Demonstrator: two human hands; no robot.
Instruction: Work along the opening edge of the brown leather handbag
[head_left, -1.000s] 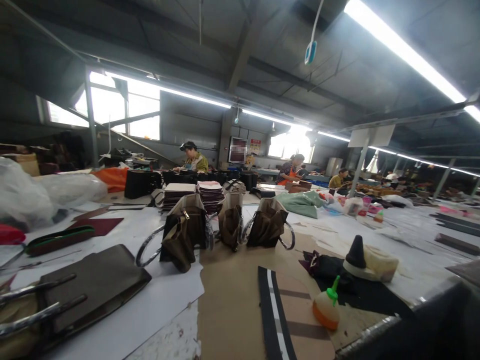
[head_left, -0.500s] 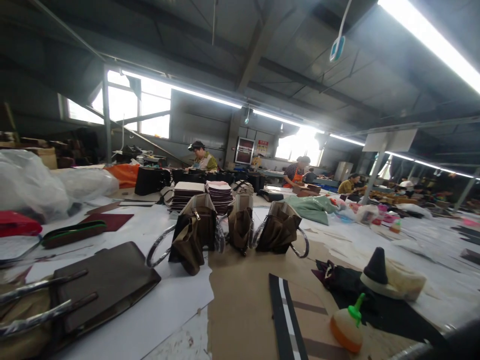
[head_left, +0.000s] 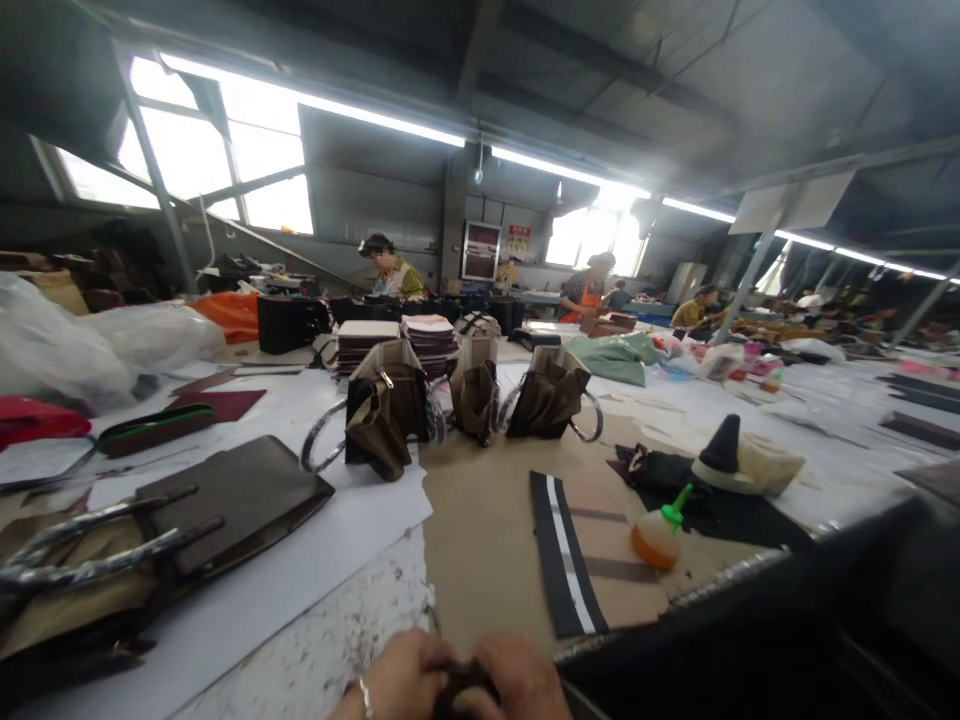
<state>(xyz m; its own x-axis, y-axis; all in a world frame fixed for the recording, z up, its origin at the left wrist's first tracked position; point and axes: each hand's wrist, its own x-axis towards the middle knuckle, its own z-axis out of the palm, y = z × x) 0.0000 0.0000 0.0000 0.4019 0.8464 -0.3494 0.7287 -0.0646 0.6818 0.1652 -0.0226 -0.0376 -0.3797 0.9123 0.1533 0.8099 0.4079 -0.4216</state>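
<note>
At the bottom middle, by the near table edge, my left hand (head_left: pixel 397 675) and my right hand (head_left: pixel 523 677) are close together. The fingers of both curl around a dark brown piece (head_left: pixel 463 688), mostly covered by the hands and cut off by the frame, so its kind does not show. A bracelet circles my left wrist. Beyond my right hand lies a tan panel (head_left: pixel 611 535) with darker stripes, beside a black strip with a white band (head_left: pixel 566 560). Near them stands a squeeze bottle (head_left: pixel 656 537) with a green nozzle and amber liquid.
A brown handbag (head_left: pixel 240 500) with wrapped handles lies at left. Several open bags, one a brown bag (head_left: pixel 386 415), stand mid-table before stacked panels (head_left: pixel 367 345). A black cone (head_left: pixel 722 445) is at right. Co-workers, including a person in an orange apron (head_left: pixel 589 290), are behind.
The view has tipped downward, so the table's near edge shows. Both my hands have come into view at the bottom with the dark brown piece. The bags and bottle stay in place.
</note>
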